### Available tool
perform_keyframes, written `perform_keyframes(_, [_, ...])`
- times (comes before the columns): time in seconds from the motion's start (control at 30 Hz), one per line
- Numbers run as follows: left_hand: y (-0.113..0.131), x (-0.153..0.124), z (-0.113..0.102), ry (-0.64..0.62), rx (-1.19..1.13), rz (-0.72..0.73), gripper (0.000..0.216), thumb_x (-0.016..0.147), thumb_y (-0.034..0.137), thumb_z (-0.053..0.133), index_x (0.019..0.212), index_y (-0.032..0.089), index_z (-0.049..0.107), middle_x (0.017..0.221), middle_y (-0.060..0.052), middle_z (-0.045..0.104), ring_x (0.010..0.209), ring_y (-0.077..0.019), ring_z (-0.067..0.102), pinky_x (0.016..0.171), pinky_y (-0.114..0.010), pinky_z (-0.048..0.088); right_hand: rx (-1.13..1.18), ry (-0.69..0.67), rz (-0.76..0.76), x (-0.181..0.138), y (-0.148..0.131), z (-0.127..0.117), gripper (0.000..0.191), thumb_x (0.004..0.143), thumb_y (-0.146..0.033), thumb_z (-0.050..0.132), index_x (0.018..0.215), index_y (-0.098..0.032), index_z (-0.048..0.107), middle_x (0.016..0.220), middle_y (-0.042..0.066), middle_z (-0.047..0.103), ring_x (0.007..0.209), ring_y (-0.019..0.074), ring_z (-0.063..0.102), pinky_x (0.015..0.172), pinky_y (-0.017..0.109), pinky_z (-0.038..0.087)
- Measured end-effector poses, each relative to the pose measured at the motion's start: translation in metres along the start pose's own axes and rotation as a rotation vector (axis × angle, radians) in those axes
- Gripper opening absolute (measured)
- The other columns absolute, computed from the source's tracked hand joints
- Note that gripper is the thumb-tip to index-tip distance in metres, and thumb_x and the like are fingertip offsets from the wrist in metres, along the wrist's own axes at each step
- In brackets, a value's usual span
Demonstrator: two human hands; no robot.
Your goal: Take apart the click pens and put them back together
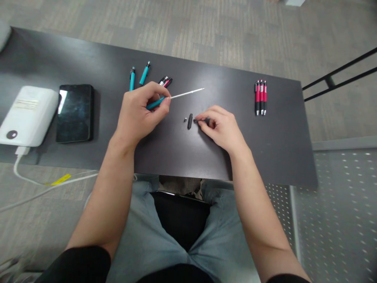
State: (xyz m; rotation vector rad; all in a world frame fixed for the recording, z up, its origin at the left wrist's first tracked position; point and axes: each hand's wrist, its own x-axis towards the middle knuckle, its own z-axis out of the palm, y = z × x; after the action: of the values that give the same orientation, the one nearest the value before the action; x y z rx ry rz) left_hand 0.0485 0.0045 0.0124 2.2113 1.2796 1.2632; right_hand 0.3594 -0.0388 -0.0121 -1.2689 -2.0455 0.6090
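My left hand (140,112) is closed around a teal pen barrel (155,103), and a thin white refill (188,93) sticks out of it to the right. On the dark table (176,153), my right hand (219,127) pinches a small dark part that I cannot make out. Just left of its fingertips lie a black pen tip piece (190,121) and a tiny metal bit (185,118). Behind my left hand lie two teal pens (138,76) and a pink-and-black pen (165,81), partly hidden by the fingers.
Three pink pens (260,97) lie side by side at the right of the table. A black phone (75,113) and a white power bank (28,116) with a white cable (35,182) sit at the left. A black metal frame (338,78) stands right of the table.
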Motion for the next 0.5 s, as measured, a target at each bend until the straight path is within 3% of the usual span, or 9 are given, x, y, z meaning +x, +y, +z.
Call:
perform_keyframes(0.3, [0.0014,0.0011,0.001,-0.021,-0.024,-0.015,0.015,0.115,0.039,0.079,0.104,0.03,0.078,0.074,0.003,0.063,0.07,-0.0202,0.064,0.071,-0.036,0.056,0.026,0.019,0.017,-0.0022,0.0011,-0.0001,0.033,0.107,-0.018,0.084,0.137,-0.028,0.088,0.128,0.007,0.079,0.076,0.0185,0.062,0.078,0.038,0.062])
perform_keyframes(0.5, [0.001,0.0013,0.0017,-0.029,-0.033,-0.007,0.014,0.115,0.035,0.079,0.103,0.03,0.078,0.076,0.002,0.064,0.069,-0.0196,0.064,0.071,-0.035,0.056,0.006,-0.001,0.035,-0.0001,-0.003,0.0027,0.017,0.108,-0.017,0.082,0.121,-0.026,0.09,0.121,0.008,0.078,0.076,0.0199,0.06,0.084,0.042,0.063])
